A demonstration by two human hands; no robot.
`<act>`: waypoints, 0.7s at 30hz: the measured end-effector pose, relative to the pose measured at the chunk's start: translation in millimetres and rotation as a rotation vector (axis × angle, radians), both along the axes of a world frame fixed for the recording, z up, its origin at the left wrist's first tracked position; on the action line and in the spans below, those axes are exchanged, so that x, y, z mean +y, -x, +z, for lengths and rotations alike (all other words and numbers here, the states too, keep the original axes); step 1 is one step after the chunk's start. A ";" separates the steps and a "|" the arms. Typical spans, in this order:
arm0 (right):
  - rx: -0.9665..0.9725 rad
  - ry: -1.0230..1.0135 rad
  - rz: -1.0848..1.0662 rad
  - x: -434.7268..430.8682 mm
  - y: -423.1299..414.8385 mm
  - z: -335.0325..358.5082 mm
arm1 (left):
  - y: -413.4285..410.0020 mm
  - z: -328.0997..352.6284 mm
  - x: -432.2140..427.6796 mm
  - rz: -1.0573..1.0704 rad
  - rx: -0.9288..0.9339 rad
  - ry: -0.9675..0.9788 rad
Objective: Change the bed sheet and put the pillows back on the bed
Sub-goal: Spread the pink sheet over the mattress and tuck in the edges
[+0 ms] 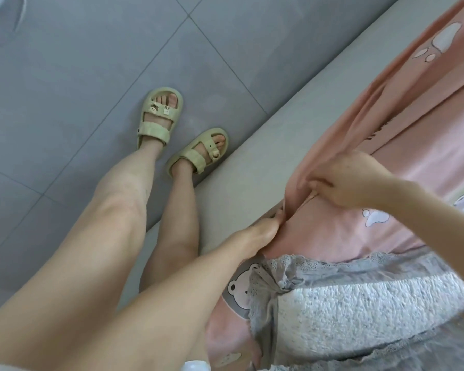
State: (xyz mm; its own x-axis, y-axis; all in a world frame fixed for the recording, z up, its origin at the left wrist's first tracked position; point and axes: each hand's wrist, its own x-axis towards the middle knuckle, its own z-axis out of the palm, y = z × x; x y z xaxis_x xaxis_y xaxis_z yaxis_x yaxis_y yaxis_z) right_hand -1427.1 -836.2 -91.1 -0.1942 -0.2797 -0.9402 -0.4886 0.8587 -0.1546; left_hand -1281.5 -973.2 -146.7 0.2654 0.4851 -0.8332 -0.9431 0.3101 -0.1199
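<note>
Tightly pinching the pink sheet (426,167) at the mattress (252,156) edge with the left hand (263,231). Clutching its bunched fold in the right hand (346,178), near the grey pillow (359,298).

Open floor (91,62) lies left of the bed (265,145), crossed only by the person's legs (134,210), which stand just beside its bare gray edge. On the bed, a raised fold of sheet (373,108) runs diagonally; the pillow (359,301) fills the near corner. A flat strip lies free between them.
</note>
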 end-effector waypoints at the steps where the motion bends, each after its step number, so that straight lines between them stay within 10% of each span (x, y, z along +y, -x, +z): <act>1: 0.006 0.034 -0.127 4.3 9.3 -3.4 | 1.0 -3.5 5.3 -0.023 -0.026 -0.007; 5: -0.289 -0.031 -0.364 -3.1 16.4 -21.1 | 18.2 -11.4 5.0 -0.085 -0.055 -0.115; 13: -0.326 -0.336 0.394 -8.9 -1.4 -14.0 | 82.1 -26.0 -39.4 -0.024 0.075 -0.095; 21: -0.086 -0.232 0.037 38.8 25.1 -17.0 | 150.4 -9.6 -4.7 0.118 0.206 0.016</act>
State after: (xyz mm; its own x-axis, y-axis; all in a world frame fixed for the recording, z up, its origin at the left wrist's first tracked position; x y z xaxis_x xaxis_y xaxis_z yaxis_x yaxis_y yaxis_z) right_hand -1452.2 -797.4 -108.1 -0.1041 -0.0600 -0.9928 -0.5141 0.8578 0.0021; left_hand -1431.9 -977.9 -156.4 0.0307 0.4892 -0.8716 -0.9778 0.1954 0.0752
